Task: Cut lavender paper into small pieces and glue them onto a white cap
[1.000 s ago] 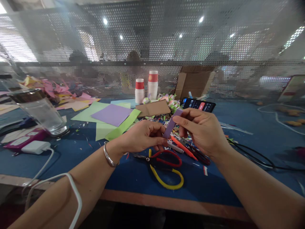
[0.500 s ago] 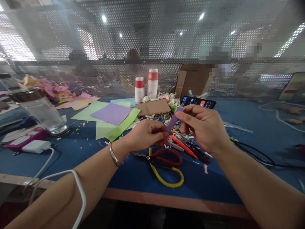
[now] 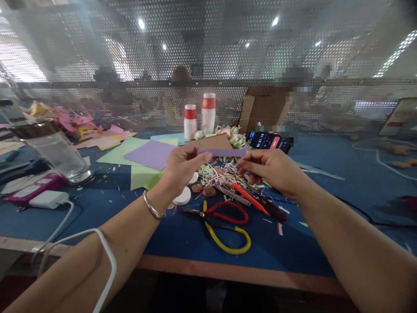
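A narrow purple paper strip (image 3: 228, 152) is stretched level between my hands, above the pile of scraps. My left hand (image 3: 184, 167), with a silver bangle on the wrist, pinches its left end between thumb and fingers. At the right end, the bent fingers of my right hand (image 3: 269, 169) are closed at the strip's tip; the exact contact is partly hidden. Below them, scissors (image 3: 224, 224) with one red and one yellow handle lie with their blades to the left. An orange pen-like tool (image 3: 249, 198) rests among the scraps under my right hand.
Paper shreds (image 3: 216, 174), white discs (image 3: 182, 196) and brown cardboard (image 3: 215, 142) lie ahead. Green and purple sheets (image 3: 151, 153) and a glass jar (image 3: 61, 152) are left. Paper cups (image 3: 208, 115) and a phone (image 3: 269, 141) stand behind. A white cable (image 3: 109, 256) crosses my left forearm.
The purple strip has turned from slanted to level and shows more of its length. My left hand has moved left and up, uncovering the white discs. My right hand has shifted slightly.
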A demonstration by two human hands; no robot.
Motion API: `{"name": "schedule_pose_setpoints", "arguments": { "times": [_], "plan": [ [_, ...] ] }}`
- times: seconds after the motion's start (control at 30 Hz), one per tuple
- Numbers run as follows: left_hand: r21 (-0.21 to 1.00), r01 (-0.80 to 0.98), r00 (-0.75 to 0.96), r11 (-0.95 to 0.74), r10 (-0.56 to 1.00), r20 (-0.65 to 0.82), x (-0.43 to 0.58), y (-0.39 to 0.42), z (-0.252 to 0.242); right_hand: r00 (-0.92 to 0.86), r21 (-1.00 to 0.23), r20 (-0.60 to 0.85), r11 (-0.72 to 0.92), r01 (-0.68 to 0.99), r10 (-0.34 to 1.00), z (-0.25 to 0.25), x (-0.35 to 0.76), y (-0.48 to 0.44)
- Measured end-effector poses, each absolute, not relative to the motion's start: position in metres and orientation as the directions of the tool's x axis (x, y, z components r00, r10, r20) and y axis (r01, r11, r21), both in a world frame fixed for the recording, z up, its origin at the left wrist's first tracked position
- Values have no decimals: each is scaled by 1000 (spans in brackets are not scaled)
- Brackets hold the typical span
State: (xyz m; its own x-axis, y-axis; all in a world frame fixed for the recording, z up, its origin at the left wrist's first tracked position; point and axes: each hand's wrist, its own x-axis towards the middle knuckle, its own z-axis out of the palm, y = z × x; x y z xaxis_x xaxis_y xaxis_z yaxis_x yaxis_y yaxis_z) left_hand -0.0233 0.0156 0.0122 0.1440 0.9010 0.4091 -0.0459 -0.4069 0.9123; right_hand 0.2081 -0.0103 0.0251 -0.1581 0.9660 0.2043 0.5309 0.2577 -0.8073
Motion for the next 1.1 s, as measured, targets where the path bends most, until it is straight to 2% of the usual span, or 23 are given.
{"name": "schedule_pose_setpoints", "arguments": {
  "times": [0.07,0.13,0.27,0.37,0.47,0.8,0.93,1.1],
  "plan": [
    [910,-145,106,-388,908,404,-23,15,15,-221,-603,115,245,760,969,25,213,-8],
    [904,-228,73,-362,919,387,-22,14,17,-231,-379,81,244,893,970,26,217,-7],
    [914,-320,55,-249,958,281,-21,13,19,-207,-106,38,209,972,978,28,221,-8],
    [935,-310,53,-169,979,195,-20,12,19,-147,14,-77,149,989,986,30,219,-12],
    [946,-273,49,-176,979,196,-19,11,19,-112,47,-146,120,992,983,30,217,-15],
    [964,-223,141,-142,974,176,-16,13,15,-130,12,-250,137,990,959,33,217,-14],
    [971,-200,153,-130,975,161,-14,12,15,-108,20,-244,117,993,964,33,215,-14],
    [985,-150,225,-80,968,113,-12,9,17,-129,-5,-166,130,991,978,35,222,-9]
  ]
}}
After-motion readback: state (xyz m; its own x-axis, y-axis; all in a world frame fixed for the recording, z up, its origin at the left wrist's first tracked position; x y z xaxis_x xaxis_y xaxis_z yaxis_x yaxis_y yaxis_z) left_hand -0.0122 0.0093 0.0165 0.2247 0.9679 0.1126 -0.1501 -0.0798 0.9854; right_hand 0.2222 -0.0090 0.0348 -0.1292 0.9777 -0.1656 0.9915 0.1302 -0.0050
